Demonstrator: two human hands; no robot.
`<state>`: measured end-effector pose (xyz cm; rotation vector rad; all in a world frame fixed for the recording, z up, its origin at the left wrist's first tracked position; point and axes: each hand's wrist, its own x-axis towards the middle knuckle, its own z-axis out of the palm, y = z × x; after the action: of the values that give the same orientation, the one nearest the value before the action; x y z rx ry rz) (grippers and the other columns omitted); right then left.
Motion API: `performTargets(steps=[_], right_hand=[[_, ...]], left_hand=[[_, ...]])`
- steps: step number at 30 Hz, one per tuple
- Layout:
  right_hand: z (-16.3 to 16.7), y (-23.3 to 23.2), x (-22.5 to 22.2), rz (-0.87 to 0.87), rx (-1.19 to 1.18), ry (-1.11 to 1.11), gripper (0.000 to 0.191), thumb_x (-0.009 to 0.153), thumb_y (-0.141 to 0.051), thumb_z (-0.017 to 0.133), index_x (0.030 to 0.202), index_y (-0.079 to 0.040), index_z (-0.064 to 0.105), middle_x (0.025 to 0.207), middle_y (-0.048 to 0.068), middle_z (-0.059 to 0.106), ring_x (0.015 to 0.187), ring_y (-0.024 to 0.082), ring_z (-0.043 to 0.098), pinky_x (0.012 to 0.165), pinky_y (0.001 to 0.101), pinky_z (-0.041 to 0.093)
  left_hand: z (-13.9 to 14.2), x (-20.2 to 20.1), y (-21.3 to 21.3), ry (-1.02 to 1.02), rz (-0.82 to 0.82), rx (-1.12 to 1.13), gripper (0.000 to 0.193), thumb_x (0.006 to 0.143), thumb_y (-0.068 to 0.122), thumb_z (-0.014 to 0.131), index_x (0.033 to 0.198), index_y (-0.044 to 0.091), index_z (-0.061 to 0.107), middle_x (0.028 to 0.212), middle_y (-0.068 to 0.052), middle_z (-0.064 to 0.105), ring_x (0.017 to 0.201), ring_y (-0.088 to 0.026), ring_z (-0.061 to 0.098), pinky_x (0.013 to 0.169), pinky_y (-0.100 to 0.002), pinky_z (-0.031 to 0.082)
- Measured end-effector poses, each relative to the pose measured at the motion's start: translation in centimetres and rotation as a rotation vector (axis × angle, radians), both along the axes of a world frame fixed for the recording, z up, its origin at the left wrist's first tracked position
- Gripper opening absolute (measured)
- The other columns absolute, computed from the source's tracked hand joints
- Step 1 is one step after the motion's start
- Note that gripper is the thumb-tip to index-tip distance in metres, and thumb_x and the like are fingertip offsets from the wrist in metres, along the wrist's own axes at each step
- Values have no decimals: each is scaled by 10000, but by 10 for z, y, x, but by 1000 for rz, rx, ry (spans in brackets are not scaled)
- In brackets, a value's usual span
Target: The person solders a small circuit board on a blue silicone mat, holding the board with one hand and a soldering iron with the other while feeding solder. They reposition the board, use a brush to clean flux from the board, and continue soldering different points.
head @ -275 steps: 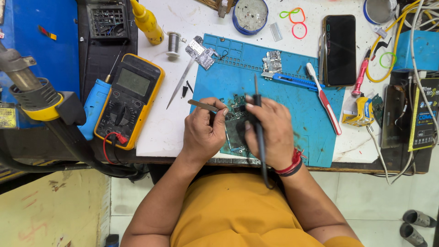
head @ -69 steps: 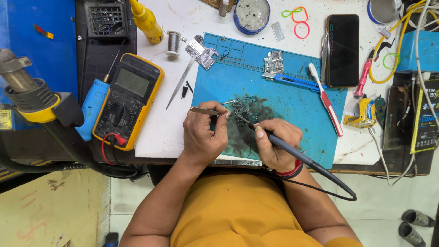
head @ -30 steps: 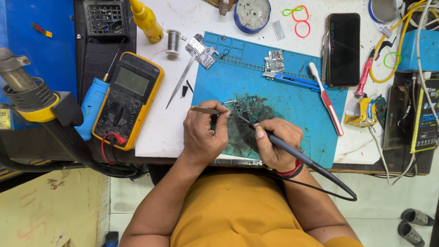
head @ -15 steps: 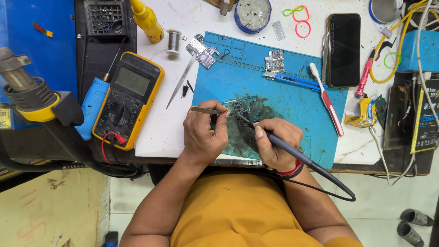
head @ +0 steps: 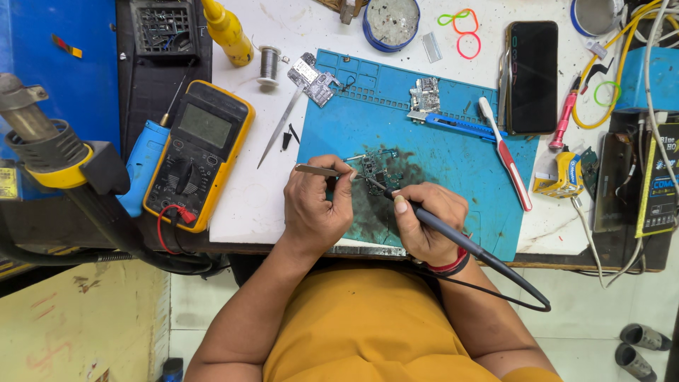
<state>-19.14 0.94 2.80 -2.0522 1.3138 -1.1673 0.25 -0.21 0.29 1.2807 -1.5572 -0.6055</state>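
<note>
The right hand point(head: 424, 223) is closed pen-fashion around a dark soldering iron point(head: 453, 237), its tip resting on a small circuit board point(head: 375, 172) that lies on the blue work mat point(head: 453, 155), on a dark smudged patch near the front edge of the bench point(head: 247, 205). The left hand point(head: 318, 209) is curled around metal tweezers point(head: 318, 170), whose points lie level with the board's left side; whether they touch it is too small to tell.

As a judgement, the soldering is mid-way: iron and tweezers are both at the board, which lies bare with no housing around it, so joint work and any reassembly remain.

Further out, a second stripped board point(head: 315, 78) and a small metal part point(head: 424, 95) lie at the mat's far edge, with a blue utility knife point(head: 453, 126) and a red-and-white toothbrush point(head: 506, 152) just beside them. A solder spool point(head: 269, 64) and a yellow multimeter point(head: 198, 152) sit to the left, a dark phone point(head: 532, 74) to the right.
</note>
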Motion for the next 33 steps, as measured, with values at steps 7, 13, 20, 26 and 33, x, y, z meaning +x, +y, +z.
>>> performTargets(steps=[7,13,20,26,33], right_hand=[[-1,0,-1,1,-3,-7,74,947,-60,670,903,-3,656,768,113,690,630,221,660,592,304,488],[-2,0,0,-14,-8,-15,69,944,-57,668,903,-2,660,766,110,687,630,217,656,598,305,489],[-2,1,-1,-15,-10,-12,82,946,-55,668,885,-3,652,772,111,692,628,219,656,595,304,487],[-1,0,-1,-12,-17,-15,79,943,-53,666,881,-6,650,776,113,694,630,220,661,594,303,492],[0,0,0,-11,-18,-13,82,942,-53,668,880,-3,648,765,110,691,626,219,660,593,305,491]], left_hand=[[0,0,0,2,-3,4,157,945,27,730,1018,66,597,882,-37,683,722,-190,665,758,-350,510],[0,0,0,-2,-1,-2,156,944,26,731,1017,64,597,889,-38,685,730,-193,666,760,-348,511],[-1,0,0,7,-3,-3,152,947,27,728,1017,64,598,897,-41,688,733,-190,669,760,-346,514],[-1,0,0,2,-3,-4,155,947,30,731,1017,66,597,899,-41,685,736,-190,666,753,-346,515],[0,-1,0,10,-5,-9,158,950,28,728,1020,64,590,898,-44,683,733,-189,664,750,-346,514]])
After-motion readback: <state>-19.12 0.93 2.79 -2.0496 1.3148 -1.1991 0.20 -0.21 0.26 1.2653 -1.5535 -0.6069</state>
